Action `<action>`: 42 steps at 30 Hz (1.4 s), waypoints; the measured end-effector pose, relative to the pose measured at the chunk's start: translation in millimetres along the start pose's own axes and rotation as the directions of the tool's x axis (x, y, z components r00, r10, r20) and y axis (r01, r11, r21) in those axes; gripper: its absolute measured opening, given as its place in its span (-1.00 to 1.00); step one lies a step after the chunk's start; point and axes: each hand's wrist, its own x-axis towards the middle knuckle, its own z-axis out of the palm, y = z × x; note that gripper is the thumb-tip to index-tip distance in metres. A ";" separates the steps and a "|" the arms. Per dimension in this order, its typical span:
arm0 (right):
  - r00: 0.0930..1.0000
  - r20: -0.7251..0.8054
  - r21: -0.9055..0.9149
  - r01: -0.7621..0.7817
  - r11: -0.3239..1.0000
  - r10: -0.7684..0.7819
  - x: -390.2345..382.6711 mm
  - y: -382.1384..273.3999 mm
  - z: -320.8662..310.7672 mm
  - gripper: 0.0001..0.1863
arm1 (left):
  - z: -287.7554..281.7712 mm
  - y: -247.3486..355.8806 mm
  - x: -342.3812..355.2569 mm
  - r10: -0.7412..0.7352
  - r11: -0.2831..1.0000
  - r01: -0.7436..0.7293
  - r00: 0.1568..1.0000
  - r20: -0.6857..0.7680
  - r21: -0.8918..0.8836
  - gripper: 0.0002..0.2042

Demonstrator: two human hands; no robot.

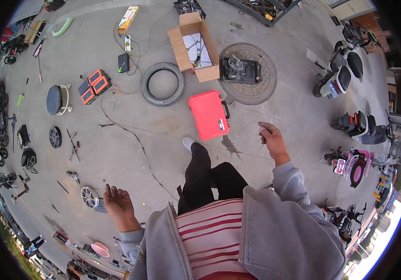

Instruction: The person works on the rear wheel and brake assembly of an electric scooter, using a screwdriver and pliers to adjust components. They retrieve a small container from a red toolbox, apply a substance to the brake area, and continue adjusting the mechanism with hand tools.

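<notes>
My left hand (pixel 119 206) hangs out to the left above the floor with its fingers loosely bent and apart, nothing in it. The nearest thing to it is a silver spoked wheel (pixel 88 197), just left of the fingers. Held out to the right, my right hand (pixel 273 143) also has loosely bent fingers and shows nothing in its grasp. A red hard case (pixel 206 114) with a black handle lies on the floor ahead, left of my right hand and apart from it. My shoe (pixel 188 143) stands close to the case's near edge.
Beyond the case are a tyre (pixel 150 88), an open cardboard box (pixel 180 49) with tools, and a black tray (pixel 251 73) on a manhole cover (pixel 268 88). A cable (pixel 137 140) crosses the floor. A round stool (pixel 54 100) stands left; scooters (pixel 336 84) line the right.
</notes>
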 end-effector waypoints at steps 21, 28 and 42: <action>0.767 0.557 -0.332 -0.148 0.932 0.320 595.4 312.2 114.5 -0.07 | 103.7 -705.1 134.6 -0.631 0.531 0.328 0.768 0.107 0.782 -0.66; 0.714 0.634 -0.313 -0.115 0.943 0.298 604.1 322.2 110.8 -0.28 | 135.8 -833.8 175.6 -0.175 0.228 -0.378 0.891 0.419 0.897 -0.57; 0.573 0.797 0.157 0.110 0.981 -0.192 400.2 204.1 152.0 -0.36 | 111.5 -714.7 117.3 -0.115 0.531 -0.233 0.933 0.341 0.815 -0.55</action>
